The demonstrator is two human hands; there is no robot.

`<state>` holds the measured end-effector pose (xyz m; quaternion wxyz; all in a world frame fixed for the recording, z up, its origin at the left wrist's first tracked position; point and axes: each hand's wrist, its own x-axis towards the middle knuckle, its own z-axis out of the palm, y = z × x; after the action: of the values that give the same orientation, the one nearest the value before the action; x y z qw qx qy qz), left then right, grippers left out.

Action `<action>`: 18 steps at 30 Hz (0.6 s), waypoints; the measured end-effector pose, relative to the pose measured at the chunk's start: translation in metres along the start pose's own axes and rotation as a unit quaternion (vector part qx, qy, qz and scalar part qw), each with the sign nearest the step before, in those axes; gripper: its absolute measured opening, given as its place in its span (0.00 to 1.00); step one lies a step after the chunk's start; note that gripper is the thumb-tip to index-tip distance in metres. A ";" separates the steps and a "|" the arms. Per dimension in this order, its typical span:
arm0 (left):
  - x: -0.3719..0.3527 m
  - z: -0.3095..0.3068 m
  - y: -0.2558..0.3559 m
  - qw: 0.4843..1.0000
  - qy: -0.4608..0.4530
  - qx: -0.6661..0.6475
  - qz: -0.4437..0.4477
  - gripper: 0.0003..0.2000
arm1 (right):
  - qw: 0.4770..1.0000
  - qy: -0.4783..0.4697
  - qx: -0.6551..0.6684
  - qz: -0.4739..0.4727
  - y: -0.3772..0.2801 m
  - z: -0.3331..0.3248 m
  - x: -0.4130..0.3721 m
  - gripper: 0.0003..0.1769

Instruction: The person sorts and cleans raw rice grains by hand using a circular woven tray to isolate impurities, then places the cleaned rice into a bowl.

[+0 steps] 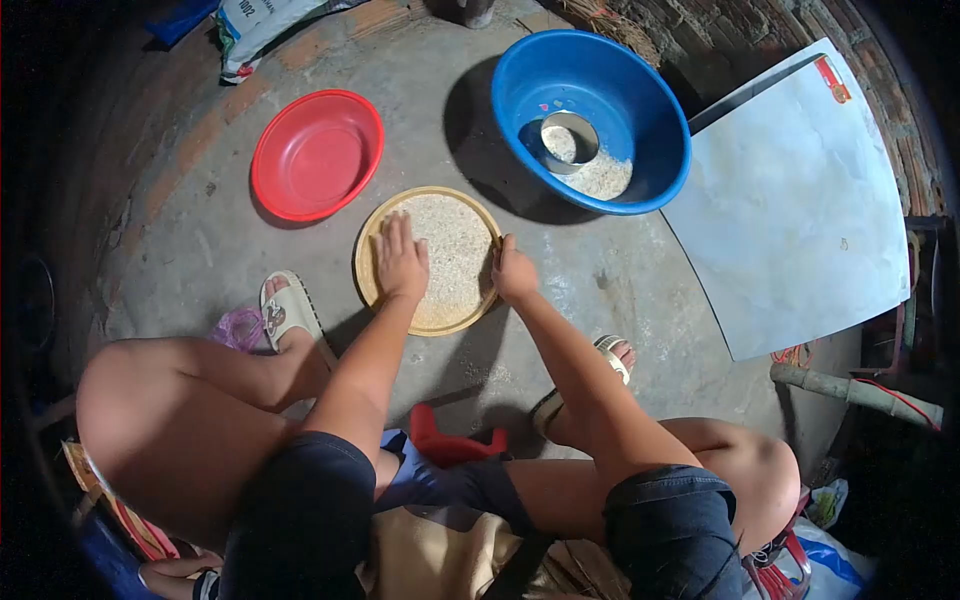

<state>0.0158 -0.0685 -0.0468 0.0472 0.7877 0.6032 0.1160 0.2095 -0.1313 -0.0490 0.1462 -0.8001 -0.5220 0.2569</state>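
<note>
A round yellowish tray lies between my feet and the basins, covered with pale grains. My left hand rests on the grains at the tray's left side, palm down and fingers stretched out. At the right rim my right hand is closed on the tray's edge, thumb on top. Behind the tray to the left is an empty red basin. Behind it to the right, a large blue basin holds a metal can with pale grains in it and more grains beside it.
A big pale sheet leans at the right, near a bamboo pole. Printed sacks lie at the back left. A purple plastic bag is by my left sandal. Something red stands between my legs.
</note>
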 end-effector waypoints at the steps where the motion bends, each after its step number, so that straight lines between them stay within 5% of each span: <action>1: 0.000 0.004 0.009 1.000 -0.003 -0.001 0.003 0.28 | 1.000 -0.002 -0.005 0.007 -0.002 0.000 -0.002 0.12; 6: 0.009 0.017 0.042 0.995 -0.036 -0.063 0.070 0.29 | 0.999 0.027 -0.010 -0.015 -0.007 -0.005 -0.007 0.13; 9: 0.011 0.022 0.056 0.986 -0.042 -0.106 0.125 0.27 | 0.999 -0.035 -0.007 0.020 -0.008 -0.009 -0.002 0.22; 12: -0.002 0.025 0.066 0.958 -0.027 -0.209 0.197 0.17 | 0.999 -0.045 0.010 0.018 -0.009 -0.011 -0.002 0.20; 18: -0.021 0.022 0.049 0.931 -0.064 -0.119 0.339 0.05 | 0.999 -0.037 0.010 -0.003 -0.007 -0.013 0.000 0.17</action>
<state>0.0620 -0.1008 -0.0605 0.1368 0.9398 0.2775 0.1450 0.2119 -0.1277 -0.0346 0.1358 -0.7872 -0.5266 0.2908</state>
